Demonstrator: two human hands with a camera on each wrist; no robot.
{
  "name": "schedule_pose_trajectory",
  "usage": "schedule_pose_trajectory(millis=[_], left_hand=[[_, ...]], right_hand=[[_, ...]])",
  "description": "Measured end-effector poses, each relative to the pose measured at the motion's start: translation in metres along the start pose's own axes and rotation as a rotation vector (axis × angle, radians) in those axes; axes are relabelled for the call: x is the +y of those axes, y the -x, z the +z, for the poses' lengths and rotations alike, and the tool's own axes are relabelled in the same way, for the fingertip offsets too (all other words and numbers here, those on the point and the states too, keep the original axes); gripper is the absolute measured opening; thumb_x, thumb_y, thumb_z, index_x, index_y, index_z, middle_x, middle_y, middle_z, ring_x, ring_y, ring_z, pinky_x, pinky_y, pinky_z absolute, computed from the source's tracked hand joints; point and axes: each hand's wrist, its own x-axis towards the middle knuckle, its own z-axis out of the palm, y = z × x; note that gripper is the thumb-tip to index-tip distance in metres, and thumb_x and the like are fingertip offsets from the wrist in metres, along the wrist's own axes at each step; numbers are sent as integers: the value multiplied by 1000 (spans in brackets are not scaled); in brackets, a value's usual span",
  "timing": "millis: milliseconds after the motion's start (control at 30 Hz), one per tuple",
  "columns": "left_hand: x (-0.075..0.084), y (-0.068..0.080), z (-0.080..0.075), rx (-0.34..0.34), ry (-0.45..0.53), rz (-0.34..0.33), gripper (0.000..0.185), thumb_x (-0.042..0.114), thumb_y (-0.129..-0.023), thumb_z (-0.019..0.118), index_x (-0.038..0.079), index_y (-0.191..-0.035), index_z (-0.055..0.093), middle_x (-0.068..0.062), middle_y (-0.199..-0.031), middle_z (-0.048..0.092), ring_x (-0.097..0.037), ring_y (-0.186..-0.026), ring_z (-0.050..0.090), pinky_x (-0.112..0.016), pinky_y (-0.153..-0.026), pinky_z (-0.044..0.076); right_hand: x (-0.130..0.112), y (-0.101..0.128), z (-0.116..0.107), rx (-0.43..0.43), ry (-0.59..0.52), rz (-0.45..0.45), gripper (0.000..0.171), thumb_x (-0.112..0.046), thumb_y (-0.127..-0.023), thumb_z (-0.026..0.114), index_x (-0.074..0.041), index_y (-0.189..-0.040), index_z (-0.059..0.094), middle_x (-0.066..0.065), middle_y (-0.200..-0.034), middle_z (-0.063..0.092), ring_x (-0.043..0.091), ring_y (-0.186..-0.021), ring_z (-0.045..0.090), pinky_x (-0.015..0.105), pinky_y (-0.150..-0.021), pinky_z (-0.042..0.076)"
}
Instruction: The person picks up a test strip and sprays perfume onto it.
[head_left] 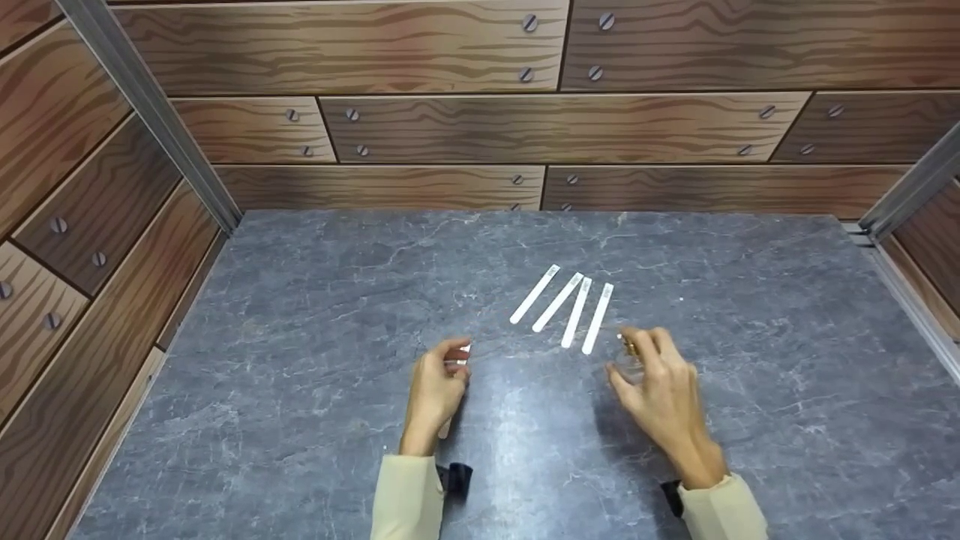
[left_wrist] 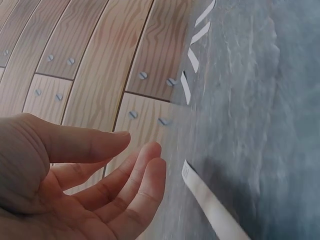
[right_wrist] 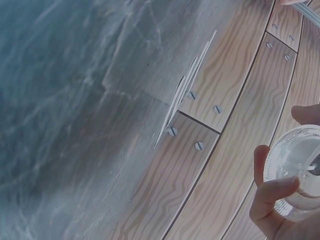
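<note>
My left hand (head_left: 435,391) hovers over the table with its fingers gently bent and nothing between thumb and fingertips. Below and beside it lies a white strip (left_wrist: 206,197) with a small printed mark at one end; the head view shows only bits of it past the hand. A clear round container (right_wrist: 287,165) with a ribbed rim is in my right hand (head_left: 664,390), thumb and fingers round its edge. In the head view the fingers mostly hide the container, and a small gold-coloured patch shows by them. Several similar white strips (head_left: 598,319) lie fanned out ahead, between the hands.
The grey marbled tabletop (head_left: 315,300) runs back to a wood-patterned wall (head_left: 435,127). Metal posts (head_left: 161,120) stand at the back corners. Black straps (head_left: 456,480) sit at both wrists, by the light sleeves.
</note>
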Motion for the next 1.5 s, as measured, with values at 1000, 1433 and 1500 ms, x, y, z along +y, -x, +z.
schedule_pose_trajectory(millis=[1000, 1433, 1500], left_hand=[[-13, 28, -21, 76, -76, -99, 23, -9, -84, 70, -6, -107, 72, -12, -88, 70, -27, -80, 69, -39, -74, 56], [-20, 34, -27, 90, -178, -191, 16, 1, -82, 76, -3, -97, 76, -4, -79, 71, -18, -70, 65, -35, -67, 53], [-21, 35, -27, 97, -215, -212, 15, 2, -81, 76, -1, -96, 77, -2, -76, 69, -17, -69, 63, -36, -66, 51]], right_hand=[[-2, 4, 2, -19, 10, 16, 55, 13, -58, 87, 6, -107, 63, 16, -86, 59, 30, -58, 62, 38, -44, 54], [-2, 4, 3, -20, 7, 11, 53, 13, -59, 87, 8, -106, 62, 18, -86, 59, 29, -56, 61, 36, -43, 54], [-3, 4, 4, -16, 5, 10, 53, 13, -59, 87, 8, -106, 63, 17, -86, 60, 29, -56, 61, 37, -43, 54]])
